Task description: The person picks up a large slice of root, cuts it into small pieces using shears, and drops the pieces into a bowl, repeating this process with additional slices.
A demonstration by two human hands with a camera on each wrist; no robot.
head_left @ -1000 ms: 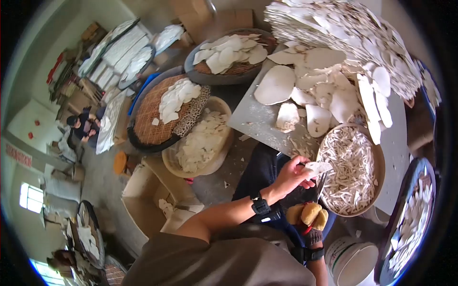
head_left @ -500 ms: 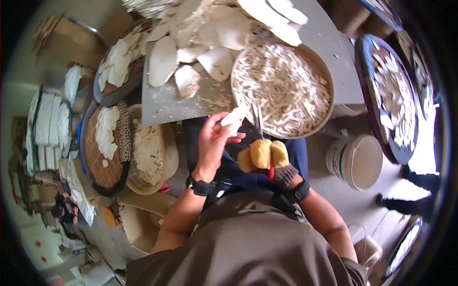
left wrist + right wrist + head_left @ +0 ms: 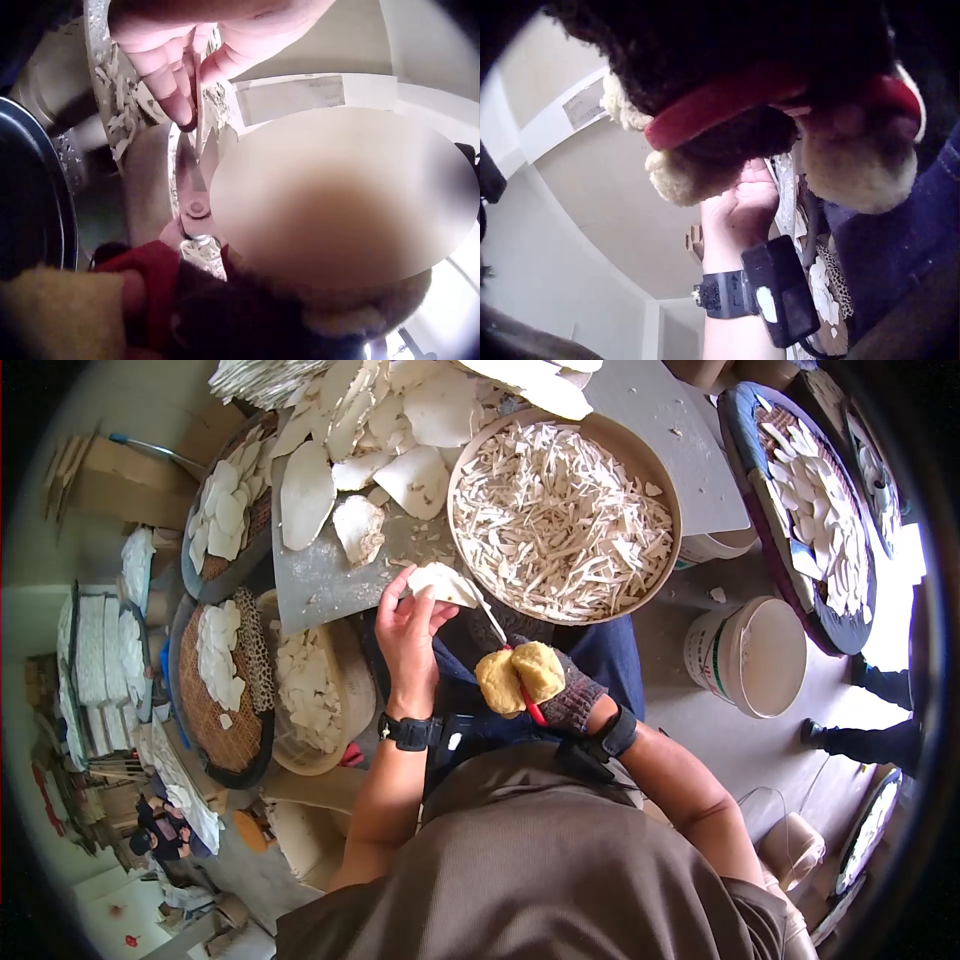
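My bare left hand [image 3: 408, 660] pinches a flat white slice [image 3: 443, 582] between thumb and fingers, over my lap near the table edge. My right hand [image 3: 560, 695], in a dark knit glove with thick yellow finger covers, grips red-handled scissors [image 3: 490, 617]. Their blades point up and left, right at the slice's edge. In the left wrist view the scissors' pivot [image 3: 197, 206] shows, with the slice seen edge-on above it. The right wrist view shows the red handles [image 3: 720, 105] inside the gloved fingers. A round tub [image 3: 668, 460] of cut white strips stands just beyond my hands.
Large white slices [image 3: 306, 495] lie on the grey table [image 3: 330, 590], left of the tub. A basin [image 3: 350, 710] of white pieces and woven trays [image 3: 215, 735] stand at left. A white bucket [image 3: 705, 650] is on the floor at right, near another person's legs [image 3: 870, 745].
The head view has swung and shifted, so the tub now sits centrally. My left hand has turned the slice. The scissors, upright half a second ago, now slant left towards it.
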